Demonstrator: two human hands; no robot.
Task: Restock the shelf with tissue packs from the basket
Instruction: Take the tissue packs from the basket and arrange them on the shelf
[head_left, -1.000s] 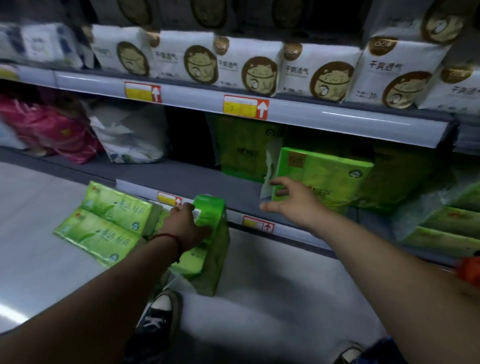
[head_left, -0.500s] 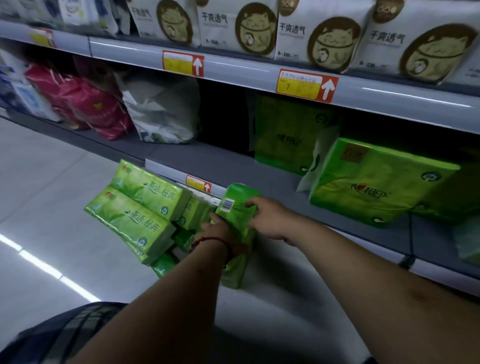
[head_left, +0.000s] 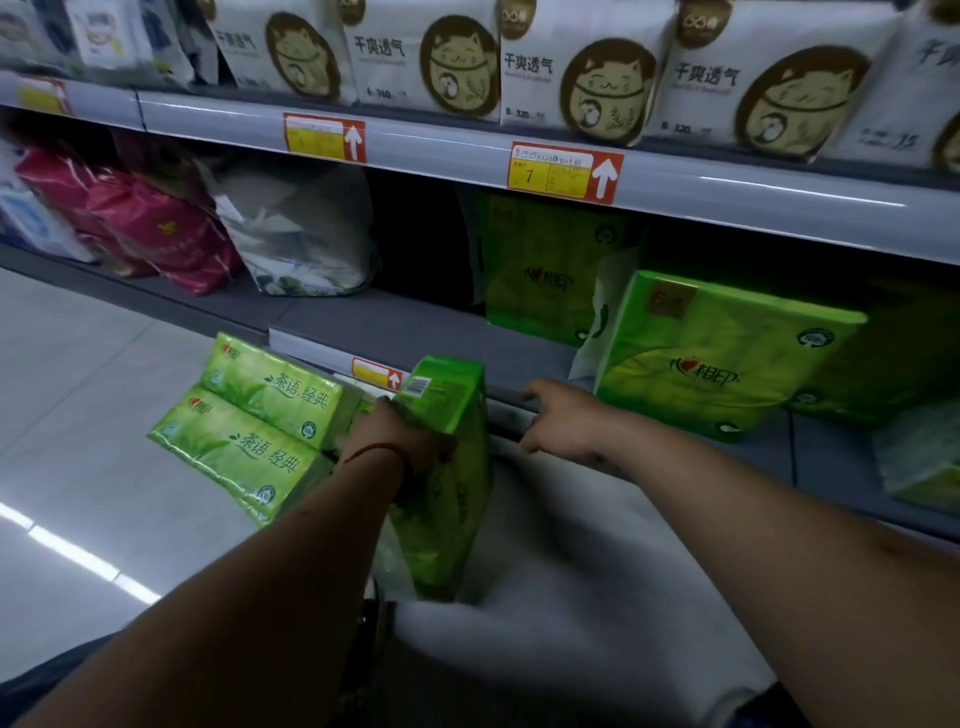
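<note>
Left grip (head_left: 400, 441) was curled over the top of the green tissue pack (head_left: 460, 519), which looked light, squishy, slick; right grip (head_left: 563, 426) slack, empty.

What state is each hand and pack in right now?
Left hand, gripping the green tissue bundle.
Right hand, open, holding nothing.
Large green pack, lying on the lower shelf.
Cat-print packs, upright on the upper shelf.

Glossy green plastic film wraps the tissue packs (head_left: 260, 431); the grey shelf (head_left: 415, 322) looks matt, its edge rail (head_left: 727, 192) smooth and faintly shiny.
</note>
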